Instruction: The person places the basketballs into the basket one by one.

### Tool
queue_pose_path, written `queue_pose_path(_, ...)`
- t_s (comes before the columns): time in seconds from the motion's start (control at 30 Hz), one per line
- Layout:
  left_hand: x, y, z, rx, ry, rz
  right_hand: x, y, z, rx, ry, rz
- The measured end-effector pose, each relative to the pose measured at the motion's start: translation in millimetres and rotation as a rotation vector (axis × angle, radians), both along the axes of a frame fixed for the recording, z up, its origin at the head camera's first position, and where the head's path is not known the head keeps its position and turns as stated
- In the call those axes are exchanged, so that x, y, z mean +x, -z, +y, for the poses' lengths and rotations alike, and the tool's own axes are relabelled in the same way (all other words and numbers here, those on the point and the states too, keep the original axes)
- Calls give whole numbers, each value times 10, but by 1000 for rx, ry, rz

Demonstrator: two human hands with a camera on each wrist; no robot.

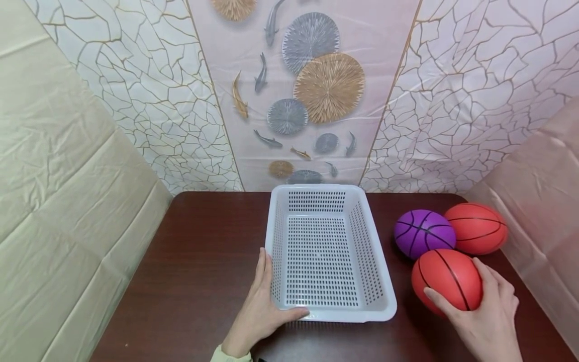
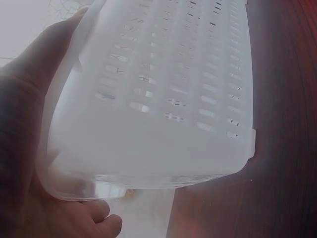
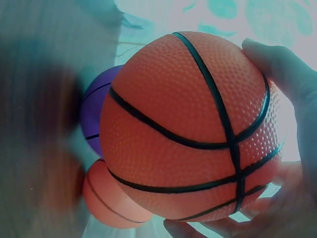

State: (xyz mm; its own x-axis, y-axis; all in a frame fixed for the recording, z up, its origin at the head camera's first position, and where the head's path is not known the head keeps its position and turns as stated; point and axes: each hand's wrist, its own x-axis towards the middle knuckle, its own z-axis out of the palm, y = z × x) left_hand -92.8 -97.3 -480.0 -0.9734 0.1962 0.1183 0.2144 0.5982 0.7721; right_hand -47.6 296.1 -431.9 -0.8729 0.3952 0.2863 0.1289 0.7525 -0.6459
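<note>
On my head feed, far left, creased beige cloth [image 1: 68,216] slopes beside a dark red-brown table [image 1: 194,266]. Moving right, I note the person's left hand [image 1: 260,311], a pale yellow-green cuff [image 1: 230,356] at its wrist, clasping the near left corner of a white perforated plastic basket [image 1: 344,315]: thumb along the near rim, fingers along the outside of the left wall. The basket sits mid-table, long sides running away from the person; behind it hangs a drape [image 1: 330,88] printed with fish and round discs. Right of the basket, a purple toy basketball [image 1: 425,234] lies near the table's far right corner, partly covering a red basketball [image 1: 477,229]; whether they touch I cannot tell. Nearer, the right hand [image 1: 486,314] grips a second red basketball [image 1: 445,276], thumb on its near left side, fingers curved round the right; I cannot tell whether this ball bears on the table. Pinkish cloth [image 1: 534,181] closes the right edge.
</note>
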Motion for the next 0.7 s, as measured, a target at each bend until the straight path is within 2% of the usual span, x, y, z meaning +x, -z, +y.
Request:
queue_pose_path(0.4,-9,3,10,37,-2,6,-133,-255,-166,-15,-17,31)
queue_pose_path(0.7,8,-22,1,10,-1,7,-212,-318,-280,-29,-45,55)
